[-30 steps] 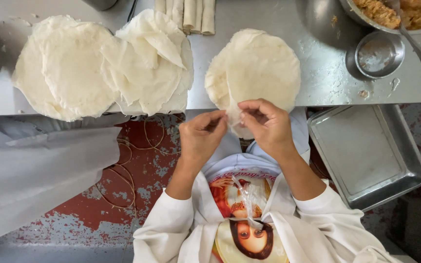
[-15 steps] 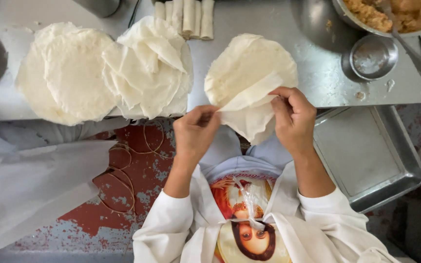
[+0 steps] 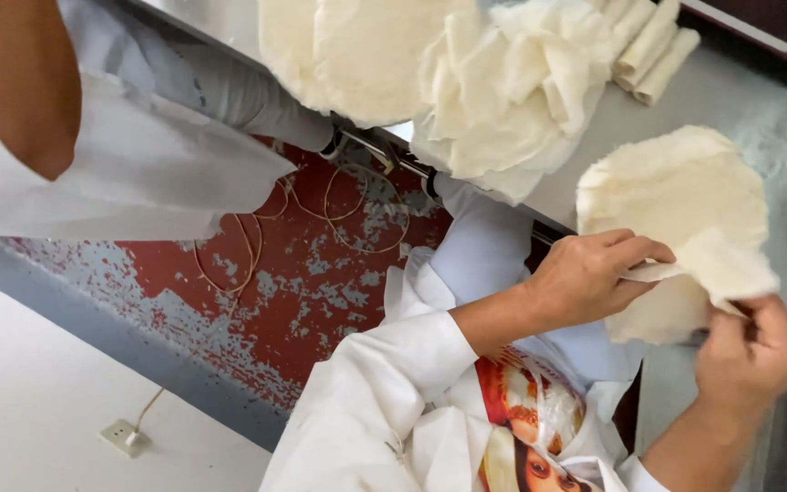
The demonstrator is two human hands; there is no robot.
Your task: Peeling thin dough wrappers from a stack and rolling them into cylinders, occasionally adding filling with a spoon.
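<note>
Both hands now pinch one thin, round, cream-white dough wrapper (image 3: pixel 685 214), lower right of the frame: left hand (image 3: pixel 589 278) grips its near edge, right hand (image 3: pixel 749 351) peels a flap (half a second ago it lay flatter), so the sheet is separating from the stack.

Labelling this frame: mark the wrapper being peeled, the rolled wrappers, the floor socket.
peeled wrapper (image 3: pixel 730 264), head view, lifted sheet's middle
rolled wrappers (image 3: pixel 653 46), head view, middle roll
floor socket (image 3: pixel 124 436), head view, top face
</note>
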